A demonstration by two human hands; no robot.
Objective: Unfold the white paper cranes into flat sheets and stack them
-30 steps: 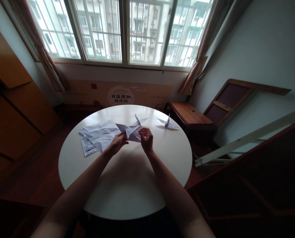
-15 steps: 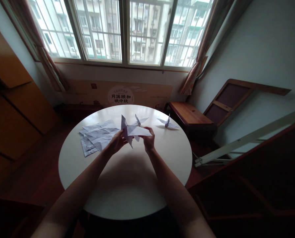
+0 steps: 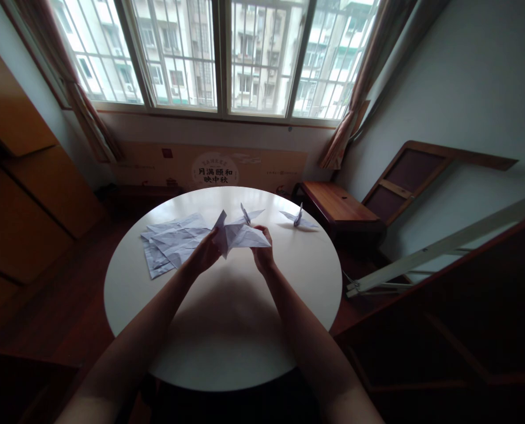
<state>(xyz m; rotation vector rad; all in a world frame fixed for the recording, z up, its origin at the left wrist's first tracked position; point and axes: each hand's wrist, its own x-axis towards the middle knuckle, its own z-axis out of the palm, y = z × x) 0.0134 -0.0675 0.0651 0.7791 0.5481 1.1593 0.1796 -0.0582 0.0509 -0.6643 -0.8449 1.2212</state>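
Observation:
A partly folded sheet of pale paper is held between my two hands above the white round table. My left hand grips its left side, and my right hand has its right end, with some fingers hidden behind the paper. Just beyond stands a folded paper bird, partly covered by the held paper. A second paper bird rests farther right with its wings spread. Left of my hands lies a stack of creased paper sheets.
Past the table's right edge is a low wooden stool, with a folded wooden frame leaning on the wall. A pale metal bar slants at the right. A printed banner runs below the barred window.
The held paper has turned in my hands: its upper left point is lower and tilted right, and its right part looks broader. Both hands have shifted only slightly.

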